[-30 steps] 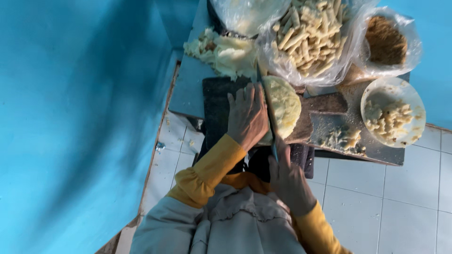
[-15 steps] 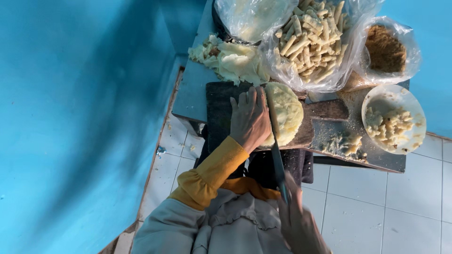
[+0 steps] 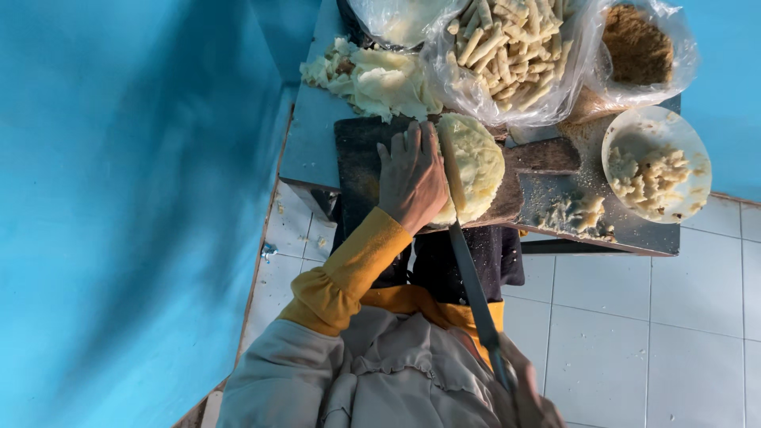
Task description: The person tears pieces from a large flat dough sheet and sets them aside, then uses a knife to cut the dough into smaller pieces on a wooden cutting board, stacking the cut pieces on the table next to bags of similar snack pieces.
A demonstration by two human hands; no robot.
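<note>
My left hand (image 3: pixel 412 176) lies flat on the left side of a round pale yellow block of dough-like food (image 3: pixel 476 162) on a dark wooden cutting board (image 3: pixel 361 154). My right hand (image 3: pixel 533 396), low at the frame's bottom edge and partly cut off, grips the handle of a long knife (image 3: pixel 469 273). The blade runs up from that hand into the block, just right of my left fingers.
A plastic bag of pale cut sticks (image 3: pixel 507 47), a bag of brown crumbs (image 3: pixel 638 47), a white bowl with pale pieces (image 3: pixel 656 162) and a heap of pale scraps (image 3: pixel 372 75) stand on the small table (image 3: pixel 313 150). Blue wall left, white tiled floor below.
My right hand has drawn back toward my body with the knife, so more blade shows below the board. My left hand has stayed on the block.
</note>
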